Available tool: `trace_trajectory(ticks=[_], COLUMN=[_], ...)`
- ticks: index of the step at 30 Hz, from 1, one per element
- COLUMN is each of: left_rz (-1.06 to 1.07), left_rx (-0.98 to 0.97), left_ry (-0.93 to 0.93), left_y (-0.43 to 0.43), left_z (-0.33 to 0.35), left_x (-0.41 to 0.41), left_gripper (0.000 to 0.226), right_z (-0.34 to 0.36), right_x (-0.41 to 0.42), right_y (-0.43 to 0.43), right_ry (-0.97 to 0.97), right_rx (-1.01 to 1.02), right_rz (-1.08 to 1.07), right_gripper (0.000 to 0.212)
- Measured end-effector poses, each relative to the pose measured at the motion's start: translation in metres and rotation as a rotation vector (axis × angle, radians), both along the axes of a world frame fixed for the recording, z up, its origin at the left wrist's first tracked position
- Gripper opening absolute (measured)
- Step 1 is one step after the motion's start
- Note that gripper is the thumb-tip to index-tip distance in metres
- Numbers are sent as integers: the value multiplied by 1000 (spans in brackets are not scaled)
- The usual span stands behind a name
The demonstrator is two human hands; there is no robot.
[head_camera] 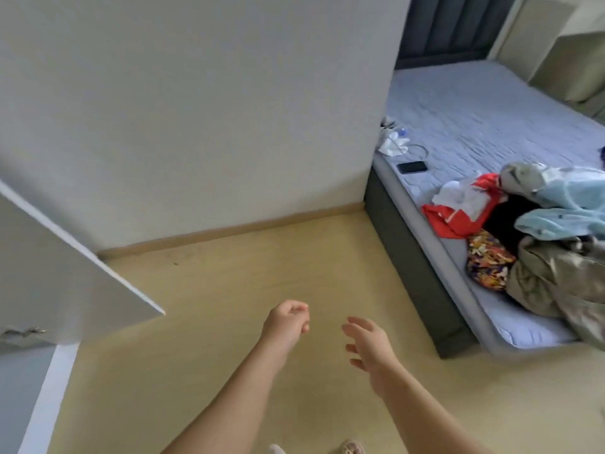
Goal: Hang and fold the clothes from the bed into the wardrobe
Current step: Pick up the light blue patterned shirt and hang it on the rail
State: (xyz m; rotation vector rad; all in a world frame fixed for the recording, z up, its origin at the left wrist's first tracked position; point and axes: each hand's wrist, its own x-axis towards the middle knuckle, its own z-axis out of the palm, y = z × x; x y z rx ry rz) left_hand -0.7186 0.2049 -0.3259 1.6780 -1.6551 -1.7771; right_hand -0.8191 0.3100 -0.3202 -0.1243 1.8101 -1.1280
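Clothes (537, 231) lay heaped at the near corner of the bed (474, 119), over on my right. Red, pale blue, olive and patterned pieces were tangled together and reached the bed's edge. I read that as an unsorted pile waiting to be picked through, with nothing from it in hand. Wardrobe door (65, 276) stood swung out at the left edge of view, which I took as the wardrobe open to receive; its inside was not visible. Both hands hung over bare floor (229, 290) between door and bed, well apart from the pile. Left hand (286, 321): fingers loosely curled toward the thumb, gripping nothing. Right hand (368, 344): fingers spread and relaxed, touching nothing. My judgement was a transit between wardrobe and bed, next garment not yet chosen. Phone (412, 167) lay farther up the bed, apart from the clothes.
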Motion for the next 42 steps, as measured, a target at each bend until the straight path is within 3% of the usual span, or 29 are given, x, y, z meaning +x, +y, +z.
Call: trace_trajectory(ticks=[10, 18, 28, 35, 42], left_rz=[-485, -688, -772, -773, -667], left_rx=[17, 76, -7, 65, 81], left_ry=[10, 27, -23, -64, -97], left_y=[98, 137, 111, 128, 163], left_z=[4, -7, -10, -14, -43], left_x=[-195, -342, -562, -638, -718], left_gripper=[17, 13, 14, 15, 18], right_z=[-6, -22, -14, -20, -43], right_x=[-134, -246, -462, -540, -642], right_y=[133, 180, 153, 174, 204], right_ry=[-11, -6, 118, 26, -23], right_rx=[-13, -2, 41, 45, 90], right_rz=[-492, -732, -523, -636, -527], right_gripper=[18, 25, 39, 35, 27])
